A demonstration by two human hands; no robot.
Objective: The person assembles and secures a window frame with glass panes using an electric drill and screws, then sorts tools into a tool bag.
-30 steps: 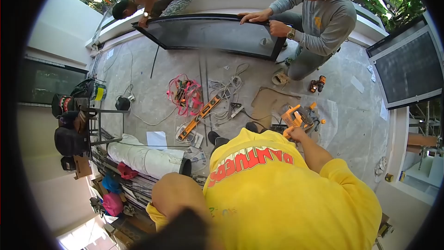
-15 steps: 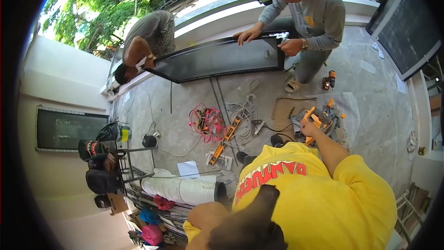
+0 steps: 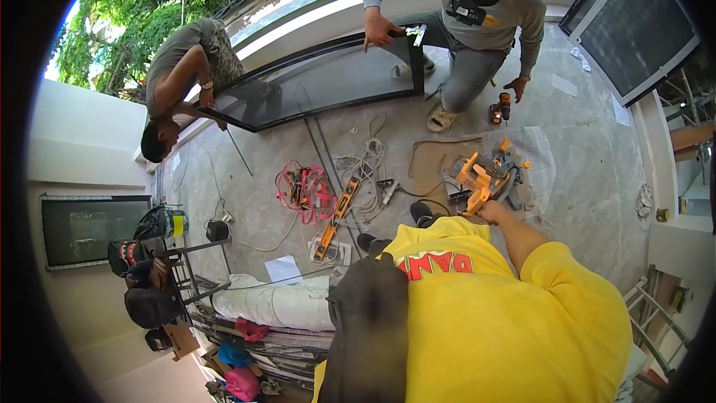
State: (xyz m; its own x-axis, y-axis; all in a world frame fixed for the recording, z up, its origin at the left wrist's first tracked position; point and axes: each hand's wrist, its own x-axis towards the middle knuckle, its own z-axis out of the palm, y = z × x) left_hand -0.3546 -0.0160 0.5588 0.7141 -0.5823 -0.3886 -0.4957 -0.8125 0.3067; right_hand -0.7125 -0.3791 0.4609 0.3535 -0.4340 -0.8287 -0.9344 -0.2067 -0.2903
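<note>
A long dark screen frame (image 3: 321, 82) stands on edge along the far edge of the floor (image 3: 597, 179), held by two other people, with a level (image 3: 337, 216) and tangled cords (image 3: 302, 186) lying mid-floor. Nearer, an orange saw (image 3: 485, 175) sits on cardboard (image 3: 432, 164) toward the floor's right side. The right hand (image 3: 494, 211) is closed around the saw's handle; the left hand is hidden behind the yellow shirt (image 3: 492, 313), so its grip cannot be told.

two ppl hold dark screen frame (image 3: 321, 82); orange level (image 3: 337, 216), pink cord (image 3: 304, 188) on floor.
</note>
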